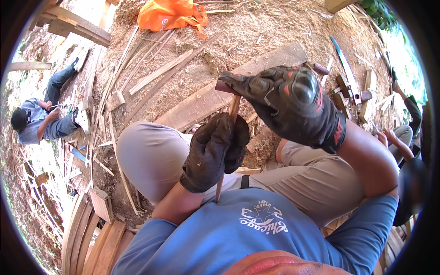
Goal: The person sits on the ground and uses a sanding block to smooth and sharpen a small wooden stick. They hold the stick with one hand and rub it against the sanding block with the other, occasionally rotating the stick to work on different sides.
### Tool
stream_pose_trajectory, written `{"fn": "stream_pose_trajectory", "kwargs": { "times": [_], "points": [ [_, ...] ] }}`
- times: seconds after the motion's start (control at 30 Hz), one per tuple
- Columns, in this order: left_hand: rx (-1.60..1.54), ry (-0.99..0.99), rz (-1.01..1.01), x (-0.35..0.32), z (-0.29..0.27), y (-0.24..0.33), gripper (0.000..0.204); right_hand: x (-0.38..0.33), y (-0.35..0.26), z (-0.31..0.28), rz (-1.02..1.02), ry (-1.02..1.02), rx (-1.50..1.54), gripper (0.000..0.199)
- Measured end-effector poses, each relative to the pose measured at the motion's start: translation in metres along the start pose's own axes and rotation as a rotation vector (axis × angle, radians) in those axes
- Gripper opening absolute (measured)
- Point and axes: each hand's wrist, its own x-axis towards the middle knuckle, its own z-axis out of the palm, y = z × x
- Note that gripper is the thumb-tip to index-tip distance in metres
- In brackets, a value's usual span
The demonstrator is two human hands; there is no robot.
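Note:
My left hand (214, 153), in a dark worn glove, is closed around a thin wooden stick (234, 109) that stands nearly upright in front of my chest. The stick's lower end reaches my blue shirt. My right hand (293, 105), in a black padded glove with red patches, is just above and to the right. It grips a dark reddish-brown tool (223, 85). One end of the tool juts out left over the stick's top, and another end shows behind the glove. The tool's working part is hidden by the glove.
I sit with knees up in beige trousers (151, 156) on ground covered in sawdust. A long plank (206, 98) and loose wood strips (158, 73) lie ahead, with an orange bag (172, 13) beyond. One person (39, 121) sits at left, another (403, 133) at right. Curved boards (89, 238) are stacked lower left.

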Motion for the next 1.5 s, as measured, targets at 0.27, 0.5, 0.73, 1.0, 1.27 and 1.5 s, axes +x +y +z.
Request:
{"fn": "stream_pose_trajectory", "kwargs": {
  "times": [0.27, 0.5, 0.73, 1.0, 1.27, 1.5],
  "points": [
    [0.065, 0.402, 0.050, 0.018, -0.007, 0.000, 0.040, -0.009, -0.035, -0.003, -0.207, -0.087, -0.245, 0.045],
    [0.010, 0.201, -0.015, 0.009, -0.006, -0.002, 0.044, 0.000, -0.008, -0.011, 0.093, 0.208, 0.007, 0.032],
    [0.106, 0.156, -0.013, 0.010, 0.008, -0.007, 0.046, 0.000, -0.009, 0.001, 0.111, 0.158, 0.066, 0.032],
    [0.078, 0.332, 0.082, 0.022, -0.003, -0.012, 0.042, -0.006, -0.044, 0.009, -0.075, 0.067, -0.387, 0.009],
    [0.105, 0.258, 0.045, 0.012, -0.002, 0.002, 0.046, 0.005, -0.040, -0.027, 0.221, -0.028, -0.191, 0.033],
    [0.117, 0.135, 0.055, 0.009, 0.009, -0.004, 0.049, 0.004, -0.026, -0.008, 0.102, 0.053, -0.170, 0.041]
  ]
}}
